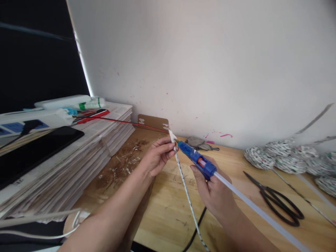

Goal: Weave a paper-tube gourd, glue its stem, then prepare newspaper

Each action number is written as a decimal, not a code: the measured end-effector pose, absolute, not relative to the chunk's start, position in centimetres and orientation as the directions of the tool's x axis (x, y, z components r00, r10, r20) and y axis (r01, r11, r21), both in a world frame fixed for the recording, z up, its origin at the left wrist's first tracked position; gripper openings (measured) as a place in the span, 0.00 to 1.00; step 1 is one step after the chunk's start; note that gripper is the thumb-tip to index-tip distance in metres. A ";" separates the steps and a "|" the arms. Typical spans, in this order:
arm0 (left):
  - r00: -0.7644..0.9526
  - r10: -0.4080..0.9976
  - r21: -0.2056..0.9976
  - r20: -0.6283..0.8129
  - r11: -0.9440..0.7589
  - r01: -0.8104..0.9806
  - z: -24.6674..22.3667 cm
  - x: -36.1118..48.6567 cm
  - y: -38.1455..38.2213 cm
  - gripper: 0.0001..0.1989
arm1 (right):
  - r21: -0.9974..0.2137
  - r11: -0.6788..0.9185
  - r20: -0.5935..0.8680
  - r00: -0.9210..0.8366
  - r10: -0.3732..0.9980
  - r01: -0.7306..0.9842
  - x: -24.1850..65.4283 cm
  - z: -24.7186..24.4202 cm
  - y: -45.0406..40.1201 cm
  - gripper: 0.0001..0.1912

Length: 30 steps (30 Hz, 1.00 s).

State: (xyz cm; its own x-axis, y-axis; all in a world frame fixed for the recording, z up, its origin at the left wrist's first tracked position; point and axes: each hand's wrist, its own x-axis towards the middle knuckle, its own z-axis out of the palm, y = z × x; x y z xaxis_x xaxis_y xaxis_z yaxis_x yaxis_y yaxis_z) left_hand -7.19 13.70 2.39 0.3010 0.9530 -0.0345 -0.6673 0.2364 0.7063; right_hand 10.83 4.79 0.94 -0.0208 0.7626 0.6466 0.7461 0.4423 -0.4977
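Observation:
My left hand (160, 156) pinches the top end of a thin rolled paper strip (187, 190), where a white pointed flap (172, 135) sticks up. The strip hangs down toward the front edge of the table. My right hand (216, 187) is wrapped round a blue glue gun (195, 156), and a long clear glue stick (252, 203) runs out of its back end. The gun's nozzle points left and meets, or nearly meets, the paper beside my left fingertips. A thin red and black rod (123, 121) reaches from the left toward the flap.
Black scissors (275, 201) lie on the wooden table (165, 217) at the right, near woven paper bundles (279, 148). At the left stands a tall paper stack (115, 136) bearing a black phone (39, 150). A grey cloth (195, 142) lies by the wall; a black cable (196, 231) crosses the front.

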 end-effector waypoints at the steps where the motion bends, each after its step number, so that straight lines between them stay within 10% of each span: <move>1: 0.304 0.952 0.708 -0.033 0.237 -0.665 2.4 -7.2 13.7 0.12 | -0.493 0.439 0.651 -0.016 0.758 0.751 10.8 1.0 4.8 0.10; 24: 0.337 0.941 0.746 -0.013 0.234 -0.624 1.6 -7.0 13.6 0.14 | -0.592 0.396 0.622 0.086 0.778 0.702 11.1 0.8 5.0 0.13; 30: 0.312 0.950 0.709 0.010 0.213 -0.672 2.3 -7.7 13.7 0.13 | -0.984 0.133 0.162 0.274 0.948 0.122 11.4 0.3 6.7 0.23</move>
State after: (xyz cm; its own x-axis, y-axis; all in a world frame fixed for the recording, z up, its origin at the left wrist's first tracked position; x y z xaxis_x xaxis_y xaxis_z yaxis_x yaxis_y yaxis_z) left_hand -7.67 13.73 2.30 0.3116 0.9502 0.0102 -0.6723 0.2129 0.7090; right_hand 11.42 6.74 0.32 0.2741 0.9480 0.1617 0.1217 0.1326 -0.9837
